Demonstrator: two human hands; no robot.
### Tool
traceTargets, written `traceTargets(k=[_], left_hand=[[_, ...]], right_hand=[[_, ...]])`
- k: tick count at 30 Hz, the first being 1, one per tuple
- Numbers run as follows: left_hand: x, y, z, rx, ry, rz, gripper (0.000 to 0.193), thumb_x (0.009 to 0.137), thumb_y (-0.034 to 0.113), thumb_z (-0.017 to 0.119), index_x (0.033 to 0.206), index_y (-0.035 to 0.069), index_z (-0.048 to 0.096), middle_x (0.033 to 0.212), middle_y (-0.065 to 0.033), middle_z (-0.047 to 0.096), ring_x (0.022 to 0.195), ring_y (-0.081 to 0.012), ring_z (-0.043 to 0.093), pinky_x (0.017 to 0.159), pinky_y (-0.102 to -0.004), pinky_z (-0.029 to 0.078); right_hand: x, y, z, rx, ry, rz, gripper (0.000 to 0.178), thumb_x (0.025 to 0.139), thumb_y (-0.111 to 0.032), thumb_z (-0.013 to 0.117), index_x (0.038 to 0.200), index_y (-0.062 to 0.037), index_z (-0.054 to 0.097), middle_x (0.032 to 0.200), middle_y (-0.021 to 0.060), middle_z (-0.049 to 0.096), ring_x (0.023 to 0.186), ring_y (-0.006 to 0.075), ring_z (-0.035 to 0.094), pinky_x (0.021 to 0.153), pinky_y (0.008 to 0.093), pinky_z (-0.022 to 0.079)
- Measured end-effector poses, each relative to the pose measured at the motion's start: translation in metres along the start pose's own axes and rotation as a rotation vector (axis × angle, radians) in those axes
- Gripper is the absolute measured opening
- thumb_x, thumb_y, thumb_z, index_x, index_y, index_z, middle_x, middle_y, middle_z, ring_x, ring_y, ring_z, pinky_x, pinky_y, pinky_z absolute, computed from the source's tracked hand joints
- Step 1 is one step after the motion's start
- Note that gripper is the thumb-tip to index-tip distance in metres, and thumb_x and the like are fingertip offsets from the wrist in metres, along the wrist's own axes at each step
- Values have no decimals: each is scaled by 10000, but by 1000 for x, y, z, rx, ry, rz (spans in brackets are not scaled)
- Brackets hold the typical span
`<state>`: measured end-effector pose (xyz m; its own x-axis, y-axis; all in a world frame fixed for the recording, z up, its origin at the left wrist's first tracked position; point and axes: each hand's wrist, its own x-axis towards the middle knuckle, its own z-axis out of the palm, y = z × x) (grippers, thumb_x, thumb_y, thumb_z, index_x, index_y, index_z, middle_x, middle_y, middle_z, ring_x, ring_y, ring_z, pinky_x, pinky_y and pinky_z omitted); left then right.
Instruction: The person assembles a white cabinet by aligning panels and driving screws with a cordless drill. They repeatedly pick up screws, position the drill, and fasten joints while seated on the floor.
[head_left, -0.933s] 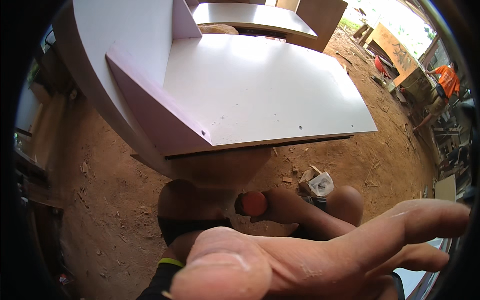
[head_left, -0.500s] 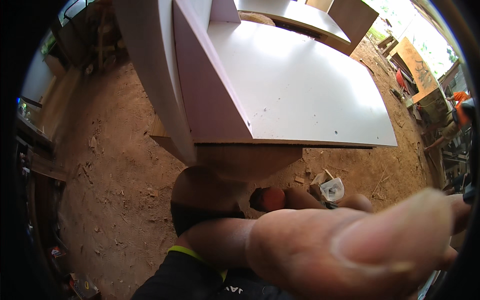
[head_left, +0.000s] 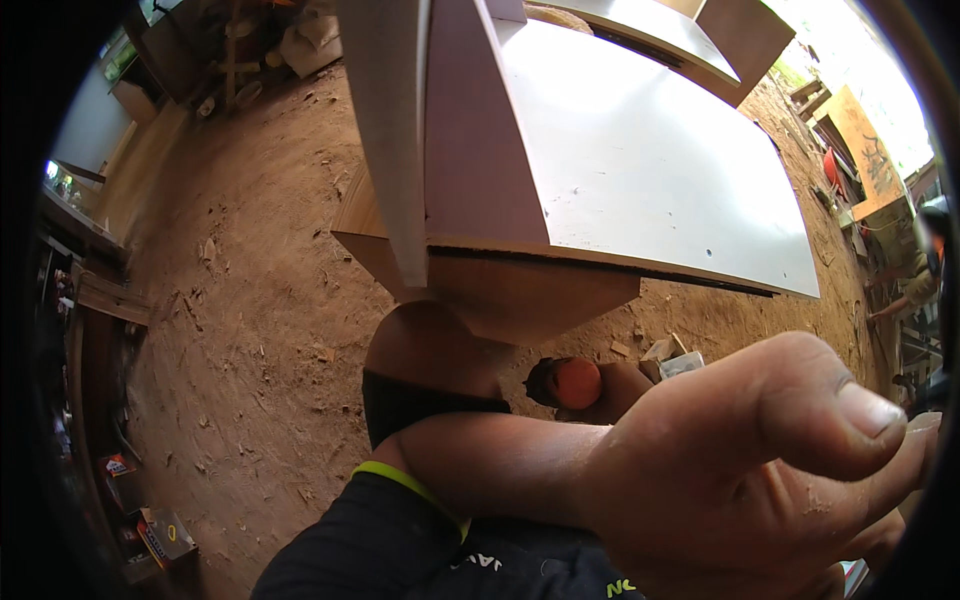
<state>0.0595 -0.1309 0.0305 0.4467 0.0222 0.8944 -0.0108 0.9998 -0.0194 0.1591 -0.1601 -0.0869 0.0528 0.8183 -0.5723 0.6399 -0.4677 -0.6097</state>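
While the right hand [head_left: 616, 393] grips an orange-ended tool [head_left: 577, 384] between the bare knee [head_left: 425, 340] and the left hand [head_left: 730, 470], with the white board [head_left: 660, 160] beyond it, I cannot tell whether the left hand, thumb bent, grasps anything.

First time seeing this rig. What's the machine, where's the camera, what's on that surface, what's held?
No machine: these are a person's bare hands. The view comes from the left of two fisheye cameras on the person's head, looking down, so straight edges bend near the rim.

The big shape in front is the left hand, reached by an arm from a black sleeve with lime-green trim; whether it holds anything I can't tell. Behind it, the partly hidden right hand grips a dark object with a round orange end.

Beyond is a glossy white flat board with small dark marks; a lilac flat board meets it at an angle. Below is brown dirt ground.
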Motion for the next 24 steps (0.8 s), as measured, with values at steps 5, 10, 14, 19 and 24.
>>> traceTargets(k=[5, 10, 14, 19, 24], left_hand=[[-2, 4, 0, 13, -10, 15, 790, 948, 613, 544, 1341, -72, 512, 1235, -263, 585, 1084, -330, 648, 871, -535, 576], [4, 0, -6, 9, -30, 7, 776, 950, 595, 544, 1357, -64, 499, 1240, -255, 582, 1083, -326, 648, 849, -541, 583], [4, -1, -9, 1, -39, -1, 766, 952, 581, 544, 1370, -58, 487, 1244, -248, 579, 1082, -322, 647, 832, -546, 588], [5, -1, -11, -6, -51, -7, 754, 955, 563, 545, 1386, -51, 474, 1248, -240, 577, 1081, -318, 646, 810, -552, 595], [6, -1, -12, -10, -59, -18, 743, 957, 545, 545, 1402, -44, 460, 1253, -233, 574, 1080, -314, 645, 789, -558, 601]], right_hand=[[-3, -14, -3, 28, 6, -2, 503, 800, -432, 862, 1119, -61, 748, 1013, 193, 764, 969, 369, 732, 851, 445, 551], [-23, -31, -6, 244, 28, 56, 508, 798, -433, 863, 1120, -58, 746, 1006, 195, 764, 965, 371, 731, 846, 447, 552], [-12, -26, -2, 154, 19, 28, 513, 796, -431, 867, 1125, -57, 743, 1001, 195, 764, 962, 373, 730, 843, 448, 553], [4, -5, 6, -8, 31, -59, 505, 793, -405, 876, 1139, -63, 742, 1001, 190, 763, 959, 373, 728, 842, 439, 557], [4, 4, 9, -11, 34, -53, 501, 790, -386, 881, 1147, -63, 740, 1008, 187, 765, 964, 372, 729, 846, 432, 560]])
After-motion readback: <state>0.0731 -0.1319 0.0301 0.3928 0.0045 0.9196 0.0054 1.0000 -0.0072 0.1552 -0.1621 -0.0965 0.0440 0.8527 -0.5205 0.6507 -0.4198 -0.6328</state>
